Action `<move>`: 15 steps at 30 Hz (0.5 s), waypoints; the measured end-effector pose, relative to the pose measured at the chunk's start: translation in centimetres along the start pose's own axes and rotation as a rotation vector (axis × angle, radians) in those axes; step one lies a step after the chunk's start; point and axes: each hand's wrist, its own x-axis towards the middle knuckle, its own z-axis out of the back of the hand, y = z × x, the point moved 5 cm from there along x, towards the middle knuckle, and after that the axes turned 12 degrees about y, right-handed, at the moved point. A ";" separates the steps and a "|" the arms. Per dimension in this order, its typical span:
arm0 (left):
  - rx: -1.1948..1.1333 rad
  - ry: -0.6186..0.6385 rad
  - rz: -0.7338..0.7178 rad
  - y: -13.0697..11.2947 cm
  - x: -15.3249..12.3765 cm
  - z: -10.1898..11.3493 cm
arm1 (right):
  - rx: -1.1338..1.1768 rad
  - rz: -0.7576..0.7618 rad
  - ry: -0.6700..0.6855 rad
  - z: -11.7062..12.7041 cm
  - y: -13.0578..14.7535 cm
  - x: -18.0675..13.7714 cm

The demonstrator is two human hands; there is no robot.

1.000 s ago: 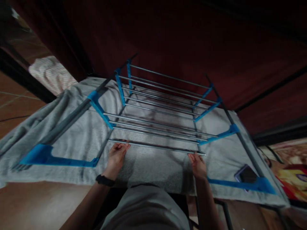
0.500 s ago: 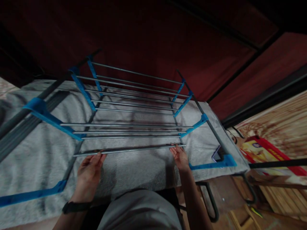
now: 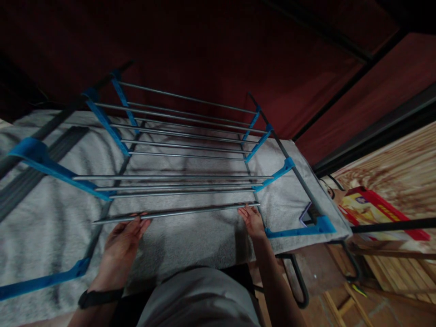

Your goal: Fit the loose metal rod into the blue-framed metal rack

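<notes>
Gray metal rod (image 3: pixel 190 211) clamped in both hands, held crosswise above gray fleece blanket (image 3: pixel 194 240), on near side of blue-and-gray rod rack (image 3: pixel 170 177). Pinched toward one end by left hand (image 3: pixel 121 241), thumb and fingers together on it, tip poking out past them. Pinched near other end by right hand (image 3: pixel 253 221), fingertips closed on it, short bit sticking out. Slopes slightly, higher at right in view. Crosses left gray tube (image 3: pixel 93 243) in view, ends about at right gray tube (image 3: pixel 249 172); cannot tell if touching either.

Nearest three rack rods just beyond, roughly parallel; more rods farther back, strung between blue plastic brackets. Lower-left blue bracket (image 3: pixel 41 284) off to left of left hand; lower-right blue bracket (image 3: pixel 296 232) beside right wrist. Purple-edged flat item (image 3: pixel 304 215) right behind that, partly hidden. Gray bar (image 3: pixel 70 141) lying on blanket, far left. Black band (image 3: pixel 100 297) on left wrist. Gray shirt (image 3: pixel 199 299) between forearms. Dark red fabric (image 3: pixel 204 45) behind rack. Red-and-yellow box (image 3: pixel 366 206) at right, partly behind black bar (image 3: pixel 391 225); slatted wood (image 3: pixel 398 274) below.
</notes>
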 end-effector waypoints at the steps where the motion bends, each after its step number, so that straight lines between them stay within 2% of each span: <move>1: -0.001 -0.004 -0.004 0.0 0.0 0.0 | -0.002 0.000 -0.001 0.0 0.0 0.0; 5: -0.001 -0.032 -0.023 0.3 0.2 0.3 | -0.014 -0.002 -0.010 0.1 -0.2 0.1; 11: 0.038 0.017 -0.050 0.5 0.5 0.5 | -0.018 0.000 -0.019 0.2 -0.4 0.2; 15: 0.038 -0.003 -0.067 0.7 0.6 0.7 | -0.011 0.002 -0.016 0.2 -0.4 0.2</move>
